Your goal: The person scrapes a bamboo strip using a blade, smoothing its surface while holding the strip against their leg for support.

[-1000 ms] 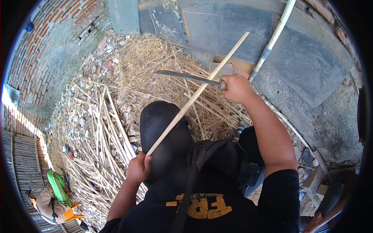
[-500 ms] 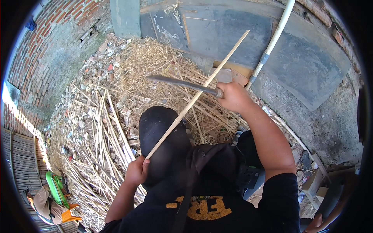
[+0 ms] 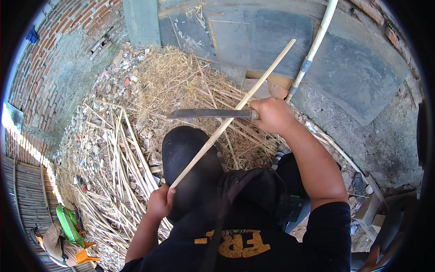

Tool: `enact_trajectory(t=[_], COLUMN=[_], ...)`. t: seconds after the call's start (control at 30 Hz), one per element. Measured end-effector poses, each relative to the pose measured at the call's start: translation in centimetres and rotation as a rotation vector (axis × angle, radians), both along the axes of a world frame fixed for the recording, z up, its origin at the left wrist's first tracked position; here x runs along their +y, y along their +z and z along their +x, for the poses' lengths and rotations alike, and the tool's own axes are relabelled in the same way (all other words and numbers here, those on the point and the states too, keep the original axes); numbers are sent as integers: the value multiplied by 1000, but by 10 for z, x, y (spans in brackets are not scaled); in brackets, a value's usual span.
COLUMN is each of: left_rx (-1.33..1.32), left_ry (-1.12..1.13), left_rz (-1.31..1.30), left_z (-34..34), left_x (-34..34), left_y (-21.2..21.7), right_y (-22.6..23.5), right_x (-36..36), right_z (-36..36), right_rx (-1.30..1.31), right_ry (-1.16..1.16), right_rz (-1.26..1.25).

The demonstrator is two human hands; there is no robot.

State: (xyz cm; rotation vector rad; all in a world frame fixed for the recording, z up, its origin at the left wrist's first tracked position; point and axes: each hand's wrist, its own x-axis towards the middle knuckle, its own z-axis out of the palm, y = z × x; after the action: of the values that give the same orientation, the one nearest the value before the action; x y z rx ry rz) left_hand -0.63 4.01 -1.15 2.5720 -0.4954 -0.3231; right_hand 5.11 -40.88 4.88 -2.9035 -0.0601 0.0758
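My left hand (image 3: 160, 201) is closed round the lower end of a long pale strip of split bamboo (image 3: 213, 139). The strip slants up and to the right across my dark-clothed knee, its far end free in the air. My right hand (image 3: 274, 115) grips the handle of a machete (image 3: 204, 114). The dark blade points left and lies across the strip near its middle, its broad side facing up. Whether its edge bites into the bamboo I cannot tell.
Loose bamboo strips (image 3: 118, 152) are heaped on rubble to the left. Fine shavings (image 3: 170, 72) pile up ahead. A pale pipe (image 3: 313, 53) leans near a grey panelled wall (image 3: 358, 68). Lower left are a green item (image 3: 68, 224) and an orange chair (image 3: 86, 256).
The machete blade has come slightly nearer to me along the strip and turned, now showing more of its broad side. My left hand stays on the strip's lower end.
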Motion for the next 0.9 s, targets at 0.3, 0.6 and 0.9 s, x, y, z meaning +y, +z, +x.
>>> enact_trajectory(t=[0.3, 0.6, 0.9], left_rx=[114, 2, 68], left_ry=[-20, -1, -36], left_rz=[-58, -51, -85], left_z=[7, 4, 6], left_x=[-1, -5, 1], left_y=[10, 1, 5], right_y=[-26, -33, -2], right_x=[-31, -45, 17], right_z=[15, 27, 1], right_rx=[-213, -133, -43], right_ry=[-207, -264, 106], right_rz=[259, 232, 71])
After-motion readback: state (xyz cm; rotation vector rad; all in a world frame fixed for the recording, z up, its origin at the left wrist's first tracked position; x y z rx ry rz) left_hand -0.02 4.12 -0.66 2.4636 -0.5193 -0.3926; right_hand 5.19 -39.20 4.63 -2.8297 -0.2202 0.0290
